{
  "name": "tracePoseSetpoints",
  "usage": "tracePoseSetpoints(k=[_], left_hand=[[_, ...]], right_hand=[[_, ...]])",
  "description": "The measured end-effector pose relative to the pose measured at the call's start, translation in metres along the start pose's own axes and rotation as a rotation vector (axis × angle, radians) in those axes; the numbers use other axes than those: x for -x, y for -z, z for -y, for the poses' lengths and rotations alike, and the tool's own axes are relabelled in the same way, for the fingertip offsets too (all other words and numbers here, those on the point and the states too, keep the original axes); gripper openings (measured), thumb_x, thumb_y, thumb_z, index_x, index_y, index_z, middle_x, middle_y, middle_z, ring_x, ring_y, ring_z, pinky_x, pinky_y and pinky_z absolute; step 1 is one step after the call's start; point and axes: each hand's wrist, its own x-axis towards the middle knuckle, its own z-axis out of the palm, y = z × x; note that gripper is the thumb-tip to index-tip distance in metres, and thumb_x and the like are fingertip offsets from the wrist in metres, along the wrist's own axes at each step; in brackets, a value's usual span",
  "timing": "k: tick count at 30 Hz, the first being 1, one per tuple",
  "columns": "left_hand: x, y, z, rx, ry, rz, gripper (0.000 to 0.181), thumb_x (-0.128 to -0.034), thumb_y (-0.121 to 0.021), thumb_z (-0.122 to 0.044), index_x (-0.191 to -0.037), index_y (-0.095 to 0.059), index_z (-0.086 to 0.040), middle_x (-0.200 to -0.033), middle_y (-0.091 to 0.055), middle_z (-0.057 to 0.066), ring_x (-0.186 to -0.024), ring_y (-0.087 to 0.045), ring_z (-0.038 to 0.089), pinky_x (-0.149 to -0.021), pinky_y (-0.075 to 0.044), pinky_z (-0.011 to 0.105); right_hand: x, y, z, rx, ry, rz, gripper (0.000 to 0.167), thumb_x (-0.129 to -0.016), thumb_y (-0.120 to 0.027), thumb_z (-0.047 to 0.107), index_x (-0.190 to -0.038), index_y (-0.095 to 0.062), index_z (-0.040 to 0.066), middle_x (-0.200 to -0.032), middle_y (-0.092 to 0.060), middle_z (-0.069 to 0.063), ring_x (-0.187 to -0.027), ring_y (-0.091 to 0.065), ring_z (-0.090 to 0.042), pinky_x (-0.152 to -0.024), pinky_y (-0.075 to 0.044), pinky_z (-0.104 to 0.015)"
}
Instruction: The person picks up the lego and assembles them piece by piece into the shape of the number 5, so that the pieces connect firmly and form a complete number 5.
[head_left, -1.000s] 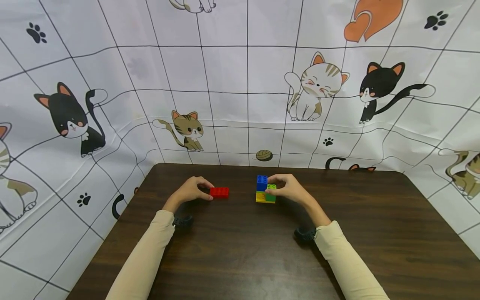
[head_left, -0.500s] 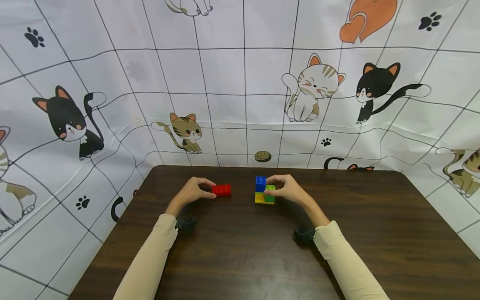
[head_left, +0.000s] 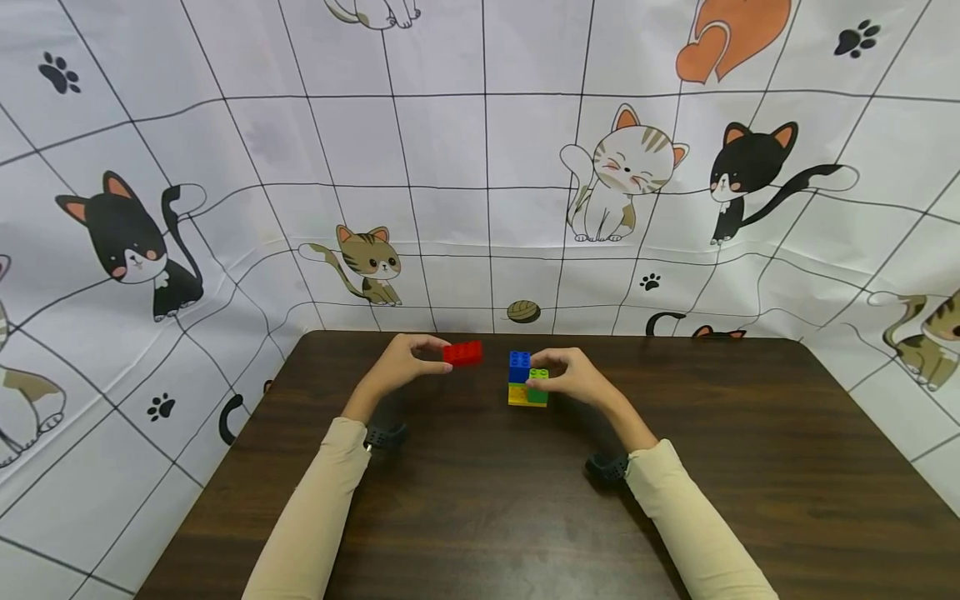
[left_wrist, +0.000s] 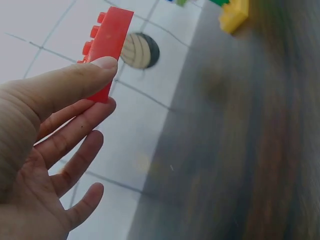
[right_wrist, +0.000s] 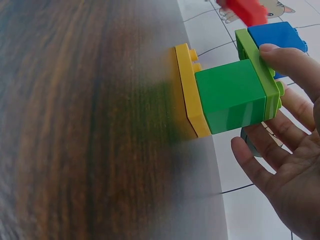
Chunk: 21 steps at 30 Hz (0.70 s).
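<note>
Landmark: thin yellow plastic base brick (right_wrist: 190, 92), resting on the dark brown wood-grain desk (head_left: 480, 500).

Left of it: red oblong plastic brick (head_left: 462, 353), slightly tilted, apparently off the desk. Left hand (head_left: 401, 364) pinches it by the near-left end, grip closed to brick thickness, thumb one side, fingers the other. Likely reason: end hold leaves the studs and far end uncovered. Ring and little fingers carry nothing.

Right end of the yellow brick: dark green plastic block (right_wrist: 231, 95), flat lime-green plastic brick (right_wrist: 260, 70) on top. Blue plastic brick (head_left: 519, 367) stands above the yellow brick's left rear; its direct support is hidden.

Right hand (head_left: 576, 375) grips the lime-green brick, thumb near side, fingers behind; far-side contact can't be confirmed. Reads as steadying, holding high so the yellow brick sits flat.
</note>
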Motion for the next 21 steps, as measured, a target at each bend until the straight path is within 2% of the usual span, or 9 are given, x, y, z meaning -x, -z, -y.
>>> tracePoseSetpoints(k=[3, 8, 17, 21], left_hand=[[-0.004, -0.003, -0.012, 0.023, -0.021, 0.003, 0.038, -0.0857, -0.083, -0.022, -0.12, -0.074, -0.009, -0.122, -0.073, 0.012, -0.118, -0.062, 0.031, -0.105, -0.044, 0.056], [-0.013, -0.01, -0.024, 0.032, -0.018, 0.017, 0.039, -0.0872, -0.081, -0.024, -0.123, -0.073, -0.01, -0.127, -0.071, 0.012, -0.122, -0.059, 0.03, -0.108, -0.041, 0.055], [-0.024, -0.016, -0.042, 0.066, -0.021, 0.068, 0.043, -0.0877, -0.081, -0.029, -0.126, -0.072, -0.012, -0.13, -0.07, 0.009, -0.124, -0.057, 0.03, -0.108, -0.044, 0.056], [-0.026, -0.017, -0.052, 0.091, -0.023, 0.086, 0.044, -0.087, -0.082, -0.029, -0.126, -0.072, -0.011, -0.127, -0.071, 0.009, -0.118, -0.061, 0.03, -0.103, -0.05, 0.053]], right_hand=[[0.0, 0.0, 0.0, -0.001, 0.005, 0.001, 0.034, -0.088, -0.08, 0.016, -0.118, -0.071, 0.003, -0.117, -0.073, -0.015, -0.096, -0.064, -0.019, -0.084, -0.055, -0.028], [0.001, 0.0, 0.0, 0.001, 0.004, -0.002, 0.034, -0.088, -0.08, 0.016, -0.118, -0.071, 0.003, -0.117, -0.073, -0.016, -0.095, -0.064, -0.02, -0.082, -0.055, -0.027], [0.0, 0.0, -0.001, -0.005, -0.009, 0.0, 0.034, -0.089, -0.08, 0.015, -0.119, -0.071, 0.003, -0.118, -0.073, -0.016, -0.096, -0.065, -0.024, -0.083, -0.055, -0.025], [-0.001, -0.001, -0.002, -0.008, -0.007, 0.004, 0.036, -0.089, -0.079, 0.016, -0.121, -0.07, 0.001, -0.12, -0.072, -0.018, -0.099, -0.065, -0.027, -0.084, -0.055, -0.025]])
